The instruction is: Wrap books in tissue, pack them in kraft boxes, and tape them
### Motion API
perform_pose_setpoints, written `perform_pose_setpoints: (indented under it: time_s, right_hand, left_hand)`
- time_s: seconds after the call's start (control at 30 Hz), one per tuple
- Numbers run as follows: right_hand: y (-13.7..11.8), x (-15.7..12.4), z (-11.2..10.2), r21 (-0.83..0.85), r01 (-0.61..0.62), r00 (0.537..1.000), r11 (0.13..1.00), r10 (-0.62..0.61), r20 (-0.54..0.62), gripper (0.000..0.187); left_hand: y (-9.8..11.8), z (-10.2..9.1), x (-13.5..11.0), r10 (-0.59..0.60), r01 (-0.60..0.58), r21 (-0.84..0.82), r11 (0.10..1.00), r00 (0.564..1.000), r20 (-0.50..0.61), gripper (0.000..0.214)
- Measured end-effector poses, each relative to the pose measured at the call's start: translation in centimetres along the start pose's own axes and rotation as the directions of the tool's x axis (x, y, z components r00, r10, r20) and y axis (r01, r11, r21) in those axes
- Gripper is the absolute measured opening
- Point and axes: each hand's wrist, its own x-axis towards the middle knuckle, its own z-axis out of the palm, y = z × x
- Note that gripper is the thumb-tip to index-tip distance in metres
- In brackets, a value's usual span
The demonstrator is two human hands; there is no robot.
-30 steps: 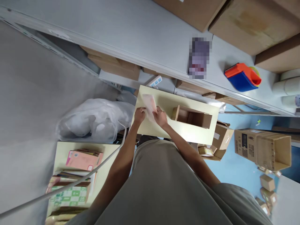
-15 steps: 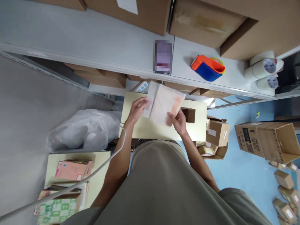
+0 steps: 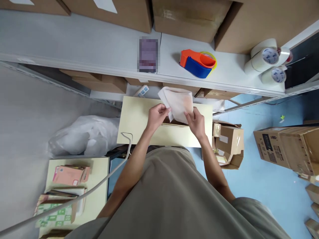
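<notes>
A thin white translucent wrapper (image 3: 175,103), with something flat and pinkish showing through it, is held up over the pale yellow table (image 3: 134,116). My left hand (image 3: 157,116) pinches the lower left part of the wrapper, where a loose flap sticks out. My right hand (image 3: 196,121) grips its lower right corner, thumb on top and fingers behind. Beneath the wrapper, an open cardboard box (image 3: 174,124) on the table is mostly hidden.
On the shelf (image 3: 99,49) ahead lie an orange and blue tape dispenser (image 3: 198,63), tape rolls (image 3: 266,63) and a blurred-out item. Pink booklets (image 3: 69,174) rest on a side table to the left. A grey cable (image 3: 99,186) crosses my left arm's side. Cartons (image 3: 228,141) stand at right.
My left hand has moved right and the wrapper's left flap is drawn in closer to its body. The wrapper has tilted, and the view has shifted to the right.
</notes>
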Motion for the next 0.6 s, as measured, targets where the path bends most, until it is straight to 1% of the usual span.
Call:
perform_pose_setpoints:
  time_s: [0.1, 0.2, 0.3, 0.4, 0.5, 0.6]
  right_hand:
    - [0.1, 1.8, -2.2, -0.247, 0.093, 0.988, 0.964, -0.060, 0.142, 0.026]
    - [0.2, 3.4, -2.7, -0.401, 0.163, 0.957, 0.902, -0.045, 0.288, 0.027]
    - [0.3, 4.5, -1.9, -0.484, 0.214, 0.921, 0.849, -0.009, 0.390, 0.032]
    - [0.2, 5.0, -0.9, -0.524, 0.251, 0.886, 0.814, 0.025, 0.463, 0.036]
    - [0.1, 5.3, 0.0, -0.546, 0.277, 0.856, 0.791, 0.055, 0.514, 0.036]
    - [0.1, 5.5, 0.8, -0.538, 0.313, 0.830, 0.783, 0.049, 0.555, 0.036]
  left_hand:
    - [-1.0, 2.5, -0.8, -0.105, 0.104, -0.018, 0.994, 0.994, -0.022, 0.034]
    - [-2.1, 4.4, -1.8, -0.217, 0.219, 0.044, 0.975, 0.975, -0.051, 0.027]
    - [-2.9, 5.7, -2.6, -0.299, 0.304, 0.121, 0.945, 0.953, -0.053, 0.023]
    - [-3.7, 6.4, -3.2, -0.368, 0.373, 0.159, 0.914, 0.928, -0.061, 0.024]
    - [-4.5, 6.8, -3.5, -0.405, 0.417, 0.192, 0.888, 0.909, -0.098, 0.025]
    - [-5.2, 6.7, -3.8, -0.428, 0.441, 0.206, 0.873, 0.897, -0.108, 0.024]
